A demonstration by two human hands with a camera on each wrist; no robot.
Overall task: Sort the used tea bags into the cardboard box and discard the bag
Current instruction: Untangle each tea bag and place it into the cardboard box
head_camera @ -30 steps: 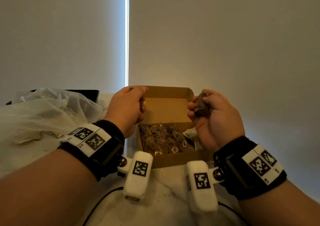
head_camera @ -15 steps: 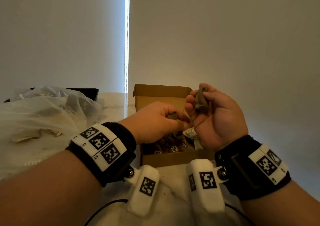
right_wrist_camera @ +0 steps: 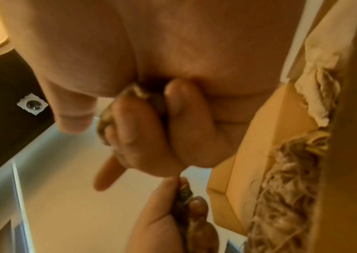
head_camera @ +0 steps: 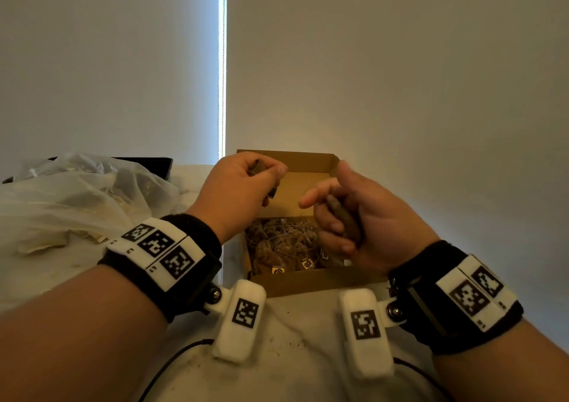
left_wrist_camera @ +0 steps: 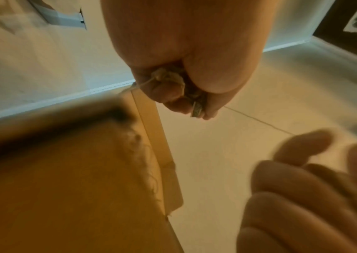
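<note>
Open brown cardboard box (head_camera: 311,283) part-filled; left hand (head_camera: 243,190), right hand (head_camera: 363,223) each pinch brown used tea bags (head_camera: 345,220) above box; crumpled plastic bag (head_camera: 77,198) left of box, undiscarded.

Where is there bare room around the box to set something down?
Bare tabletop lies in front of the cardboard box, between the two wrist cameras. The box's far half shows bare floor, under both hands. Crowded: the near half, heaped with tea bags, and the table's left side under the plastic bag.
</note>
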